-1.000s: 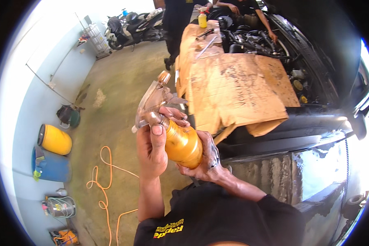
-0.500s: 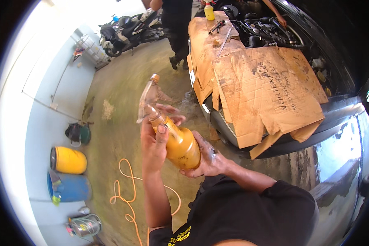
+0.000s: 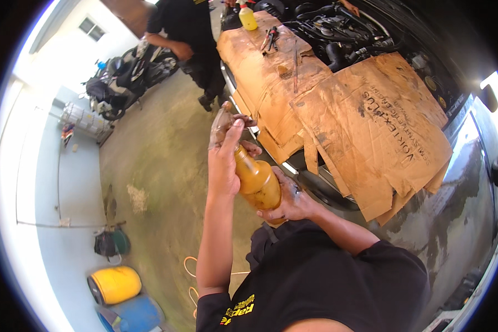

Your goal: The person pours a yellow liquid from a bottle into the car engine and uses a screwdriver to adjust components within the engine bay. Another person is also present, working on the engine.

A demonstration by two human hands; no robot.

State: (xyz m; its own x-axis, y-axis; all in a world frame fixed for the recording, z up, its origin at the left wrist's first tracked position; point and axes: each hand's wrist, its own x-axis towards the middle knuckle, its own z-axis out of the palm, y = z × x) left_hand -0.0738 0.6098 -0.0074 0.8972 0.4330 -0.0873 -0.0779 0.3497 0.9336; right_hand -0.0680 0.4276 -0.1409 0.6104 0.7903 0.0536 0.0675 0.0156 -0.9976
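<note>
Held up before my body is a spray bottle (image 3: 256,178) with murky orange-yellow liquid, tilted with its clear, stained spray head toward the upper left. Around the spray head and neck are the fingers and thumb of my left hand (image 3: 225,160), hiding part of the trigger. Lower down, my right hand (image 3: 291,200) clasps the bottle's base from the right; dark smudges mark its back.
Stained cardboard sheets (image 3: 371,127) cover the front of a vehicle beside its exposed engine bay (image 3: 337,33). Pliers (image 3: 270,39) and another spray bottle (image 3: 248,17) stand there. A person (image 3: 185,44), motorcycles (image 3: 124,83), a yellow drum (image 3: 116,284) and a blue drum (image 3: 133,314) are leftward.
My left hand has closed over the spray head, where its fingers were looser before. The view has turned, and the bottle appears slightly farther right. The person at the back shows more fully.
</note>
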